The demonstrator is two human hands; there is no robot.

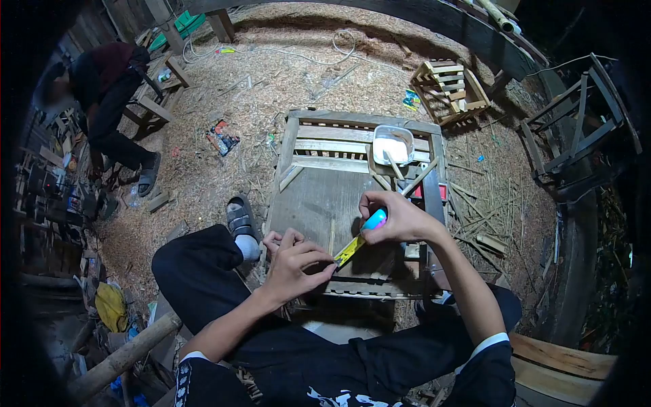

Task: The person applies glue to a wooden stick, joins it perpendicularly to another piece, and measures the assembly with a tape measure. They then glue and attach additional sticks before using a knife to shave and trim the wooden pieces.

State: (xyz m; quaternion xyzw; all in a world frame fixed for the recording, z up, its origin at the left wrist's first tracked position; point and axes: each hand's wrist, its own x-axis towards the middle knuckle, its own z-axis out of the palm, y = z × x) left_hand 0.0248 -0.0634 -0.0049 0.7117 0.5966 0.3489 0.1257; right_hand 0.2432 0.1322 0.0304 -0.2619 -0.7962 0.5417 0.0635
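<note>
My right hand (400, 216) grips a small tape measure (374, 220) with a rounded blue-and-pink case. From it a short yellow blade (350, 252) with black marks slants down to the left. The thumb and forefinger of my left hand (296, 268) close at the blade's far end; the exact contact is hard to make out. Both hands are over a low wooden work surface (308, 203) with slatted parts. On its far right side stands a clear plastic tub (393, 144) of white material, with a stick (393, 166) leaning in it.
Wooden strips (420, 178) lie near the tub. A slatted crate (451, 93) sits beyond the table, and a wooden chair frame (576, 129) stands at right. Another person (112, 102) bends over at left. Shavings (271, 81) and a pale cable (291, 53) cover the ground.
</note>
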